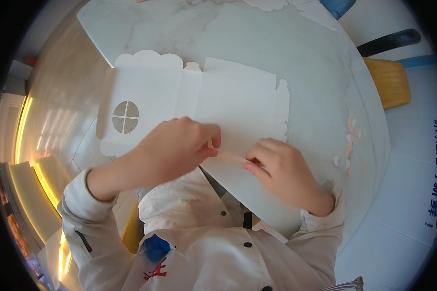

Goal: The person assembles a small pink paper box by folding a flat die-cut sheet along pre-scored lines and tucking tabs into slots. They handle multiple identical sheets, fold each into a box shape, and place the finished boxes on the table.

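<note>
A flat, unfolded white cardboard box [238, 97] lies on the table in front of me, with scalloped flaps and a round, four-pane window cutout at its left. Above its near edge I stretch a thin pale pink strip [232, 156], its exact kind unclear. My left hand [167, 145] pinches the strip's left end between thumb and fingers. At the other end, my right hand [284, 169] is closed on it with thumb and curled fingers. The left forearm and hand hide part of the box's lower left side.
Small pink and white scraps [350, 140] lie scattered on the marbled white table [320, 72], toward its right edge. More white cut pieces [315, 12] rest at the far side. Beyond the right edge stands a yellow chair [387, 82].
</note>
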The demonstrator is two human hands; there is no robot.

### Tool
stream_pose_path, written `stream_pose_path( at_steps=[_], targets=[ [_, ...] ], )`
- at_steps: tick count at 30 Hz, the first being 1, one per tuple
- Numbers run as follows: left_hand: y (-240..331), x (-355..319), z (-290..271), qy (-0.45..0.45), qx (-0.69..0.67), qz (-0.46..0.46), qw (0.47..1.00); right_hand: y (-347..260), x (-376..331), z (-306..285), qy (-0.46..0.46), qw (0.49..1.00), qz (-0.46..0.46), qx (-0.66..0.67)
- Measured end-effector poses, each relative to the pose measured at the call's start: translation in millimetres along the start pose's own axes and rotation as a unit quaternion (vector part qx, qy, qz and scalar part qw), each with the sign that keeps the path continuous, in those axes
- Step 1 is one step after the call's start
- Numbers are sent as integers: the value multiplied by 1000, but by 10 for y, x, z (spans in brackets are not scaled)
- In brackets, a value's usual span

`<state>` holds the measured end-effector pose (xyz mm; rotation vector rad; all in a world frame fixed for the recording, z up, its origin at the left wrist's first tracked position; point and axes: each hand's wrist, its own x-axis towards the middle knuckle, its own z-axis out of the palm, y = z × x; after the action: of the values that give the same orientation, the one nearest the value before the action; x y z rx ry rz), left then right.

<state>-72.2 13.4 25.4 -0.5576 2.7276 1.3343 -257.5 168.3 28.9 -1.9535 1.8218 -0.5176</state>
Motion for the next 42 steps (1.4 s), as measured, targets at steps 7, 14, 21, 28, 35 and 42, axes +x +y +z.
stream_pose_path(
  at_steps=[7, 14, 21, 28, 35, 42],
  targets=[
    [-164, 186, -39, 14, -50, -17, 999, 328, 273, -132, -46, 978, 198, 54],
    [-85, 250, -303, -77, -140, -166, 973, 577, 293, -187, -68, 942, 186, 272],
    [-65, 225, -148, 88, 125, -68, 986, 454, 359, -65, 7, 967, 220, 131],
    [93, -79, 374, 105, 458, 142, 871, 430, 301, 43, 87, 985, 152, 1],
    [24, -200, 606, 85, 390, 111, 910, 453, 232, -67, 84, 986, 106, -102],
    [-170, -321, 423, 87, 313, 207, 923, 670, 247, -312, 85, 975, -16, -203]
  ],
)
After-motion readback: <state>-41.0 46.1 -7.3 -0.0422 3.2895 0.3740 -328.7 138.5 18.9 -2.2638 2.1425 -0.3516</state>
